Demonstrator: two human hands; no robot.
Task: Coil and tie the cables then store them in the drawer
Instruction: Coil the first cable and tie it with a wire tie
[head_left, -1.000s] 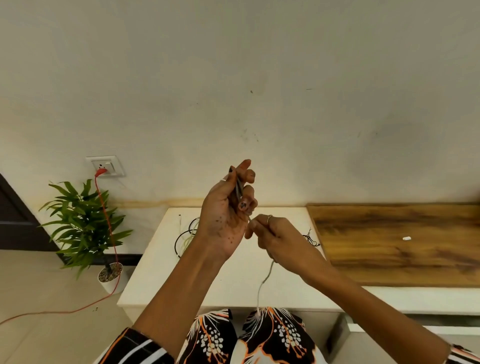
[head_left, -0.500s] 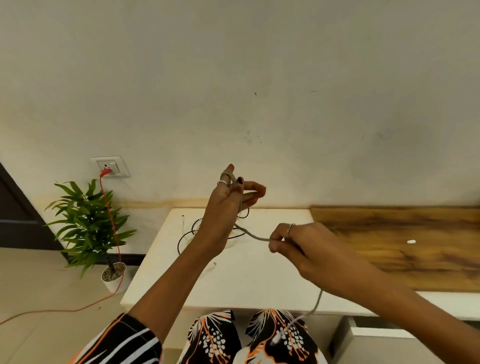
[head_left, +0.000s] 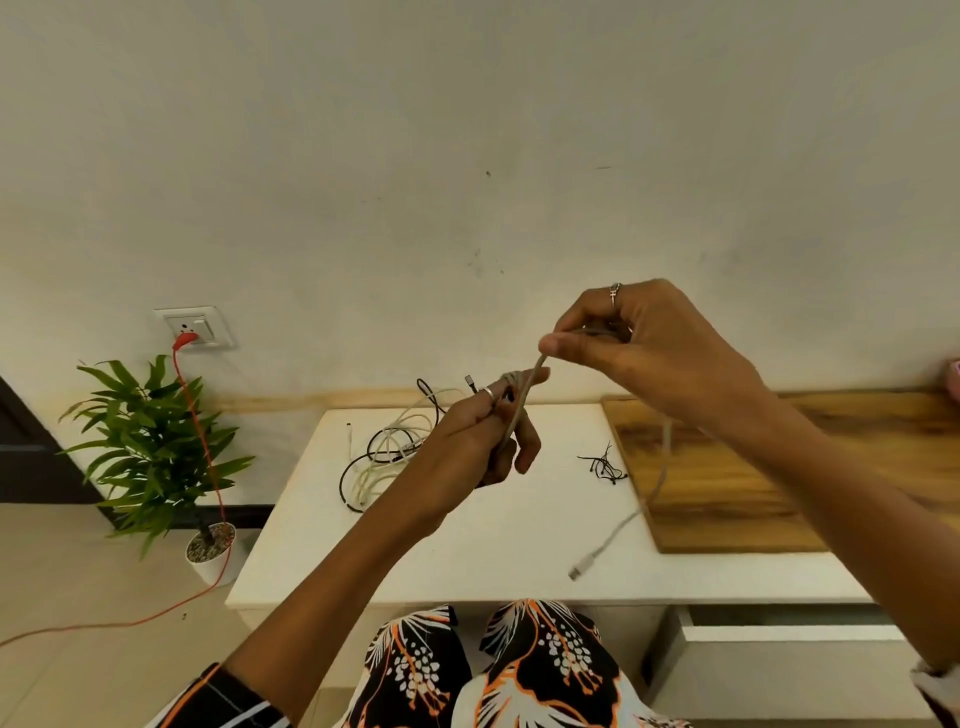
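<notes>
The grey cable is wound in a few turns about the raised fingers of my left hand, which serve as the former for the coil; holding the turns on the fingers keeps them to one width. From there a taut length rises to my right hand, whose thumb and curled fingers pinch it above and to the right of the left hand. I judge this tension is what lays each new turn snug. The rest of the cable drops behind the right wrist, blurred there, and trails across the white table. It ends in the loose plug near the table's front edge, so a fair length remains unwound. The step in hand, as I read it, is coiling; tying has not begun.

The black ties lie in a small heap on the table just beside the wooden board, within reach of the right hand for the binding to follow. To the left, a tangle of white and black cables waits uncoiled. Below the table at lower right, the drawer stands pulled open, ready to take finished coils.
</notes>
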